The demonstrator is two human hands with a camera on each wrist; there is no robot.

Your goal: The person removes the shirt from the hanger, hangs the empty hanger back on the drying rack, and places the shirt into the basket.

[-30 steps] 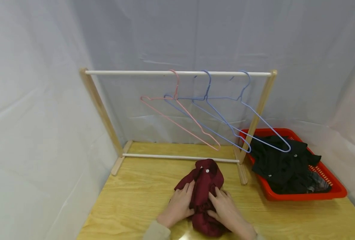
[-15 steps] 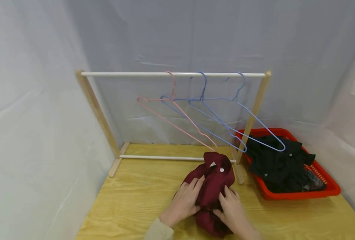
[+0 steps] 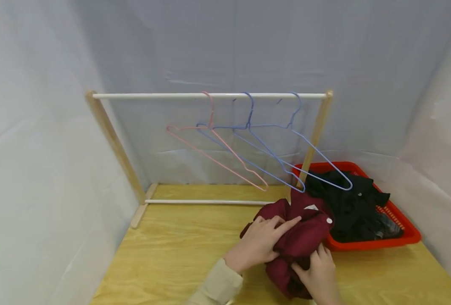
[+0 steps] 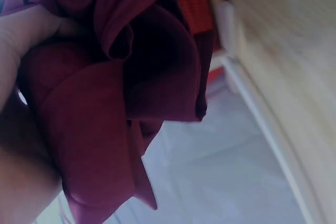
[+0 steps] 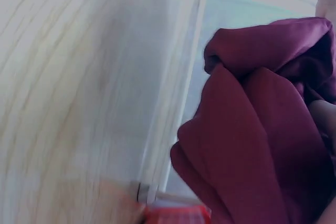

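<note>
A bunched maroon shirt (image 3: pixel 298 241) is gripped by both hands near the tabletop's (image 3: pixel 172 254) right edge; left hand (image 3: pixel 261 243) grasps its top, right hand (image 3: pixel 318 275) below; beside the red basket (image 3: pixel 405 241).

both forearms reach forward and meet low in front of the person. the left hand (image 3: pixel 261 243) comes in from the left in a beige sleeve (image 3: pixel 217 288), palm down, its fingers (image 3: pixel 286 223) stretched forward and slightly curled over the maroon garment (image 3: pixel 299 241) they grip. the right hand (image 3: pixel 318 275) sits lower and nearer the body, back of the hand up, its fingers curled into the same cloth from below.
</note>
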